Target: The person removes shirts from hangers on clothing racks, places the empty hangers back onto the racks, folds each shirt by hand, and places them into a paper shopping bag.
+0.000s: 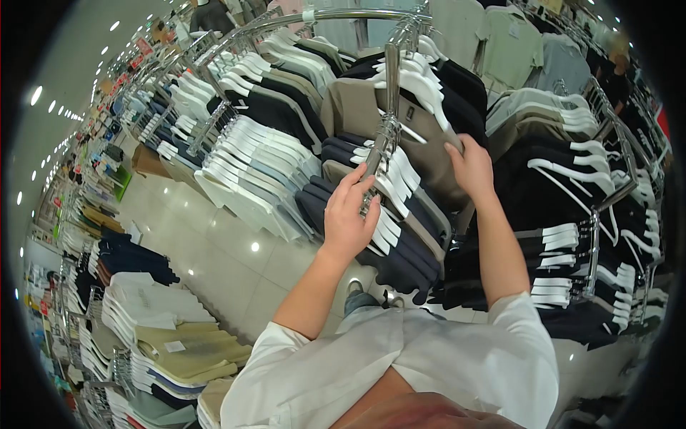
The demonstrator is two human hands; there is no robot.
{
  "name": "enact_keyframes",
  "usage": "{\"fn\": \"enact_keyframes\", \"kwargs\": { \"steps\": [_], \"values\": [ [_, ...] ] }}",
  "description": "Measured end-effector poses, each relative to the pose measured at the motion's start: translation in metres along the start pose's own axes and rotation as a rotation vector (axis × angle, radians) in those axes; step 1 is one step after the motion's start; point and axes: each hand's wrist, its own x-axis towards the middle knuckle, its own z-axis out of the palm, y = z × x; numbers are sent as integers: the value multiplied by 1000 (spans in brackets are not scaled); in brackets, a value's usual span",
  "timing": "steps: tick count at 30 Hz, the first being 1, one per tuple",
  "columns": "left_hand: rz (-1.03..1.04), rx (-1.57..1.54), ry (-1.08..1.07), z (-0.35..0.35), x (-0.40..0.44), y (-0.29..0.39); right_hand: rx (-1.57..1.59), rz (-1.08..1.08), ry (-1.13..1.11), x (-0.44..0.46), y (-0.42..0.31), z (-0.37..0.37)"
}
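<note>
My right hand point(471, 168) is closed on the shoulder of a brown shirt point(421, 154), at the end of the white hanger point(418, 89) that carries it. The shirt hangs from the chrome rail point(391, 86) and faces me, with a small dark mark on its chest. My left hand point(349, 218) lies over the near end of that rail, by the hanger hooks, its fingers extended and thumb apart. Right beside it, white hangers point(401, 175) bear dark navy shirts point(404, 261) and a brown one. What lies under the left palm is hidden.
Racks of white, grey and black shirts point(264, 114) stand at the left. To the right, another chrome rack point(594, 243) holds black clothes on white hangers. Folded or hung beige shirts point(189, 347) are at the lower left, beyond the tiled floor point(229, 250). A person point(616, 79) stands far right.
</note>
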Motion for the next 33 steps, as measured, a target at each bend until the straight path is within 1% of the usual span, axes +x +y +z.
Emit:
{"fn": "enact_keyframes", "kwargs": {
  "steps": [1, 4, 8, 11, 14, 18, 21, 22, 23, 25, 26, 27, 29, 31, 32, 33],
  "values": [
    [7, 1, 8, 0, 1, 0, 25, 19, 0, -11, 1, -1],
    [8, 1, 4, -1, 1, 1, 79, 172, -20, -46, -2, -11],
    [-9, -4, -22, -1, 2, 1, 183, 350, 23, -97, -1, -22],
    [1, 0, -38, 0, -2, -1, 224, 416, 65, -133, 13, -28],
    [-9, -26, -68, 0, -1, -3, 186, 492, 115, -169, 7, -46],
    [56, -35, -108, -5, 1, -7, 228, 516, 269, -227, 3, -56],
    [119, -58, -125, -9, 2, -10, 236, 553, 335, -274, -2, -64],
    [153, -47, -129, -10, 2, -13, 199, 554, 361, -287, -16, -74],
    [145, -65, -151, -11, 2, -14, 203, 541, 389, -300, -21, -82],
    [195, -49, -153, -14, 2, -20, 220, 517, 443, -332, -25, -102],
    [150, -95, -259, -15, 0, -24, 262, 450, 464, -348, -28, -113],
    [169, -54, -205, -20, -5, -21, 138, 493, 465, -359, -47, -129],
    [215, 20, -107, -27, -15, -12, -6, 493, 502, -388, -67, -152],
    [210, -217, -109, -41, -43, -9, -114, 535, 523, -418, -85, -179],
    [217, -279, -139, -49, -60, -2, -169, 561, 535, -433, -96, -191],
    [225, -340, -172, -57, -79, 4, -222, 503, 515, -443, -108, -204]
  ]
}}
